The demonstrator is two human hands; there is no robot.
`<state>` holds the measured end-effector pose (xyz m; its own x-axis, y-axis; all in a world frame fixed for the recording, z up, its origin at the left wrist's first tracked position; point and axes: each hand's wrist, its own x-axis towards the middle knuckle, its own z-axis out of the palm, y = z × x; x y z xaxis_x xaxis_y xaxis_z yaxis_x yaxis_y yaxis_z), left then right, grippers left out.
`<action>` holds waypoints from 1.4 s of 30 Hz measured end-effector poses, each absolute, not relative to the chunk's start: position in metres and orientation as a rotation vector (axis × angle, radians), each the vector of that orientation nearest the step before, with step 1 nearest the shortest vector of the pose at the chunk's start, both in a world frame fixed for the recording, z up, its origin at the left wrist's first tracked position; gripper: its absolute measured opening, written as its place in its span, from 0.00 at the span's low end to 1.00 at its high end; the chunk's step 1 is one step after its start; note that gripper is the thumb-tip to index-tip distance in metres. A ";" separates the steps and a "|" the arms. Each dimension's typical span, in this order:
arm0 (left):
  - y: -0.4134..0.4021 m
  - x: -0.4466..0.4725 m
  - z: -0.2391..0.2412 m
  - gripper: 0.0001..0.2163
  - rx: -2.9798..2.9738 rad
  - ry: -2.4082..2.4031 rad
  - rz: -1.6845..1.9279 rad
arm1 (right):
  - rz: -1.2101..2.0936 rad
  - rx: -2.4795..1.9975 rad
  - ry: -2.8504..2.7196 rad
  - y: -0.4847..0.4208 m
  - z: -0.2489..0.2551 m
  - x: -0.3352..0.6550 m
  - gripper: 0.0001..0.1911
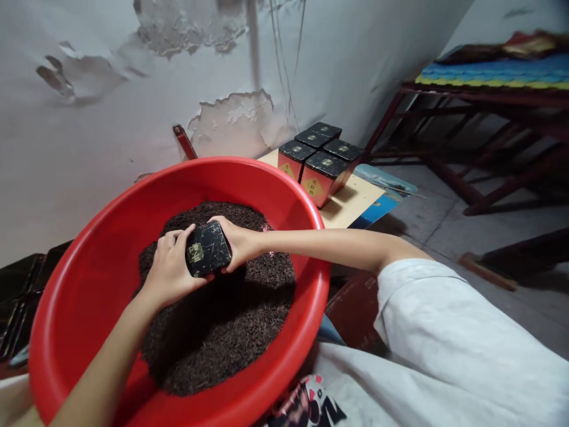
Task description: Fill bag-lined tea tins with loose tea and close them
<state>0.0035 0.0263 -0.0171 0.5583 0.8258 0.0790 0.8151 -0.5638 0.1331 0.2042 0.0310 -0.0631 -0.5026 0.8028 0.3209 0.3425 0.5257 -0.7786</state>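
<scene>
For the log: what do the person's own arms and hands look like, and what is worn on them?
The left hand and right hand are both bare: no gloves, rings or watch show. The left forearm is uncovered to the frame edge. The right arm is uncovered past the elbow, where a loose white sleeve begins.

Soft, even daylight, fairly bright, no harsh glare. A dim shadow pools on the leaves [231, 332] at 6 o'clock, inside the basin [89, 284], whose rim carries a faint sheen. Tins [317, 172] at 1 o'clock drop short shadows toward 4 o'clock. Edges bend and stretch; the bench [489, 98] at 2 o'clock looks smeared.
</scene>
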 end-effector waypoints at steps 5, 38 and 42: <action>-0.008 0.047 0.052 0.42 3.323 1.079 0.674 | 0.403 -0.705 -1.957 -0.021 -0.013 0.254 0.49; 0.051 0.348 -0.043 0.42 3.174 -0.013 -0.439 | 0.455 -1.581 -0.661 -0.090 -0.151 0.399 0.51; 0.056 0.351 -0.027 0.47 3.227 0.212 -0.677 | 0.414 -1.586 -0.659 -0.063 -0.169 0.393 0.58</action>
